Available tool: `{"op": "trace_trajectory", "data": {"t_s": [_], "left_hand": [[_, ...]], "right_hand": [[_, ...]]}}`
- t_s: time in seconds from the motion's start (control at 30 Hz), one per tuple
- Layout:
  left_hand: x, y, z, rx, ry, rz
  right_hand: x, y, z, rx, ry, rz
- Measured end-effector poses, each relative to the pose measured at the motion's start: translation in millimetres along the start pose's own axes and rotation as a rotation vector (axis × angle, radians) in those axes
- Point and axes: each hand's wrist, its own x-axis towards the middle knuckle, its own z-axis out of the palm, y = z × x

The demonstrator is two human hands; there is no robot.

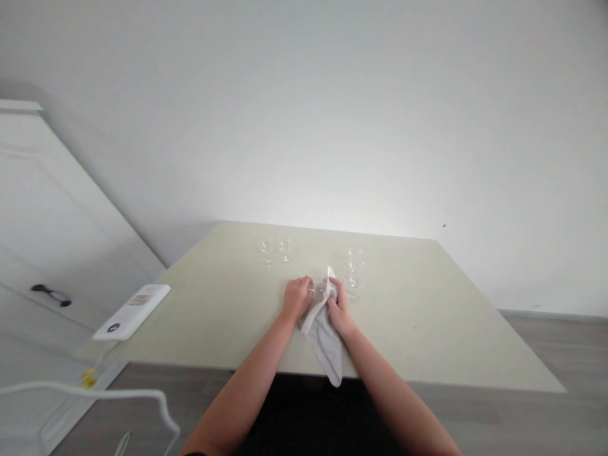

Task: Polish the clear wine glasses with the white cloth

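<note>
Across the back, a pale wall (332, 126). Below and to the right, grey wood-look floor (541, 354). Pushed up near the wall, a pale greenish table (427, 316), wide and flat. Along the left side, a white cabinet (52, 221) with a panelled door. At the near edge of the table, dark clothing (308, 418) between two bare forearms, both stretched forward over the tabletop.

In the lower left, a bent white cord or tube (118, 394); cannot tell which. Over the near middle of the table, a light grey cloth (327, 345), bunched at the top, with a pointed corner hanging past the near edge. On the left end of the table, a long white box (135, 310) with a label and a dark round mark, set at a slant.

Around the bunched top of the cloth, the right hand (339, 308), thumb and fingers closed in a narrow grip. Just across from it, the left hand (298, 296), curled snugly on a clear glass (318, 292); cannot tell which part lies under the fingers. Glass between both hands, right side against the cloth.

Beyond the left hand, a pair of glasses (284, 245); beyond the right, a cluster of glasses (352, 269), too faint to count. On the cabinet, a black handle (51, 296). Below the box, a small yellow tag (88, 378).
</note>
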Motion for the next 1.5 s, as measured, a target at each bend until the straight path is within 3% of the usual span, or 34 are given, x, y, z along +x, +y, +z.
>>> {"op": "trace_trajectory", "data": {"t_s": [0.2,0.33,0.53,1.03,1.2,1.4,1.5], "left_hand": [[-2.5,6.8,-11.3,0.014,-0.092,0.295],[-4.9,11.0,-13.3,0.047,-0.089,0.362],[-4.1,8.0,-11.6,-0.009,-0.091,0.319],[-1.6,5.7,-12.7,-0.04,-0.053,0.254],[-3.2,4.3,-11.9,-0.055,-0.066,0.223],[-3.0,5.1,-9.5,-0.083,-0.033,0.174],[-2.3,6.9,-8.7,-0.082,-0.004,0.165]], "right_hand": [[4.3,15.5,0.6,0.035,-0.094,0.146],[4.7,16.2,-0.5,0.081,-0.166,0.139],[6.7,12.4,-1.0,-0.028,-0.188,0.126],[8.2,18.2,1.3,-0.025,-0.207,0.092],[8.8,12.7,-0.3,0.014,-0.248,0.138],[7.2,8.5,-1.4,0.034,-0.213,0.075],[6.1,10.1,-1.4,0.065,-0.175,0.109]]}}
